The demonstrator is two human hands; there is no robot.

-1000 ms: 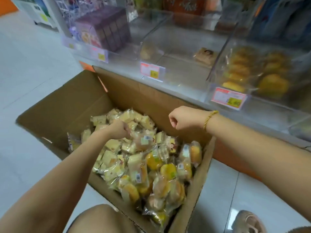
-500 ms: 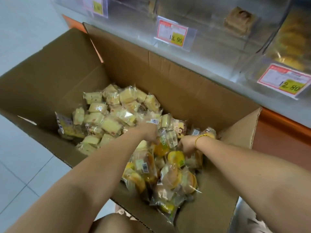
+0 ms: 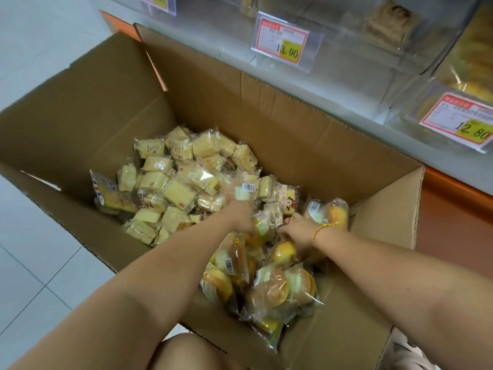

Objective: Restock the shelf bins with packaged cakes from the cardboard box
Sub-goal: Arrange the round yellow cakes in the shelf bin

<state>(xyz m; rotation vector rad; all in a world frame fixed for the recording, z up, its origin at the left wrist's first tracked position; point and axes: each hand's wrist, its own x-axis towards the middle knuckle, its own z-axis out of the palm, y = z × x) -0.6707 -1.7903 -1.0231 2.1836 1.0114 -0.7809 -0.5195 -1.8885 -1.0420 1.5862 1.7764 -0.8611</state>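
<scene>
An open cardboard box (image 3: 314, 145) stands on the floor under the shelf. Pale square packaged cakes (image 3: 176, 180) fill its left side and round yellow packaged cakes (image 3: 272, 287) its right. My left hand (image 3: 241, 213) is down in the middle of the pile, its fingers buried among the wrappers. My right hand (image 3: 296, 231), with a gold bracelet on the wrist, reaches into the round cakes beside it, fingers hidden under the packets. What either hand holds cannot be made out.
Clear shelf bins (image 3: 346, 36) run along the top: the middle one holds a single brown cake (image 3: 392, 22), the right one (image 3: 469, 70) yellow cakes. Price tags (image 3: 282, 41) hang on their fronts. White tiled floor lies to the left. My knee (image 3: 186, 353) is at the bottom.
My right hand has dropped from above the box rim into the round cakes. My left hand has shifted right in the pile. The view has tilted down toward the box.
</scene>
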